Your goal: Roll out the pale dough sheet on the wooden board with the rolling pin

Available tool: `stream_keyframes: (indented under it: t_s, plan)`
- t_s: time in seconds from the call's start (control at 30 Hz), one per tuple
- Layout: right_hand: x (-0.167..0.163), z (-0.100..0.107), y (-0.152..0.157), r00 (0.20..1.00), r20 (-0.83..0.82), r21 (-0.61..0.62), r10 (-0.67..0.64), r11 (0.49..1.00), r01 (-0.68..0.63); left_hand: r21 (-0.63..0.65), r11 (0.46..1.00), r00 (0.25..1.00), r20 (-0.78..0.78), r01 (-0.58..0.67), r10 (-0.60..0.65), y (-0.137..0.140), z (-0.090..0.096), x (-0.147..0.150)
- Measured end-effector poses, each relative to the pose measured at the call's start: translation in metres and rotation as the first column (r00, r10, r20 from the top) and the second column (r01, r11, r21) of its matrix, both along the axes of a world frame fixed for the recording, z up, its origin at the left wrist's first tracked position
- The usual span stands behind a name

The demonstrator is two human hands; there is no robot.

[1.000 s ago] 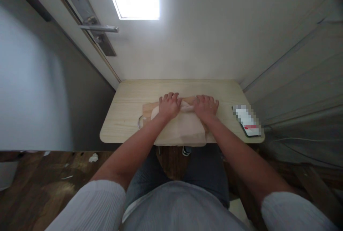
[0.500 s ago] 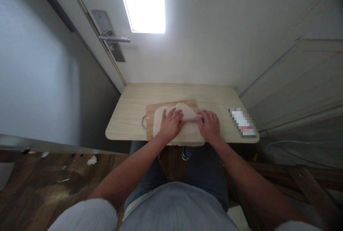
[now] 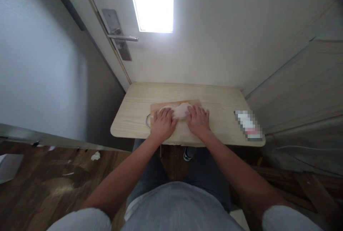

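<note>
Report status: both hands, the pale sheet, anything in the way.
Left hand and right hand palms-down on pale sheet. Sheet lies over wooden board. Phone off right, apart from both hands.

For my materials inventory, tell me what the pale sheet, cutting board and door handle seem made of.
Pale sheet: probably dough, matte, from its soft, uneven edge. Cutting board: likely wood, matte, given its tan colour. Door handle: apparently metal, satin, by its grey sheen.

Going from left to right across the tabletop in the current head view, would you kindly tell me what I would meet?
Metal loop of the board, left hand, right hand, phone with a pixelated screen.
</note>
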State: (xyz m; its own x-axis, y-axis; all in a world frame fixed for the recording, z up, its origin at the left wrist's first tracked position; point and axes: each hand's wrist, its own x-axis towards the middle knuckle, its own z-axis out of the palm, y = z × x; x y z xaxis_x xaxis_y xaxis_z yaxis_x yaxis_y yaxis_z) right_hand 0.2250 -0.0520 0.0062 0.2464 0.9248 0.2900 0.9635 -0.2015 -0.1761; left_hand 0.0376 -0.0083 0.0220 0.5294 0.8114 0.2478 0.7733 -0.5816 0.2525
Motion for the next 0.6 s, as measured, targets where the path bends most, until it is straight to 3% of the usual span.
stream_keyframes:
  t_s: [0.17,0.6]
  plan:
    - [-0.001,0.003,0.011,0.999,0.033,-0.055,-0.018,0.998,0.019,0.002,0.996,0.993,-0.08,-0.091,0.091,0.013,0.003,0.014]
    - [0.006,0.011,0.07,0.998,0.001,-0.119,-0.068,0.991,0.068,-0.085,0.99,0.992,-0.076,-0.112,0.105,0.076,-0.003,0.031]
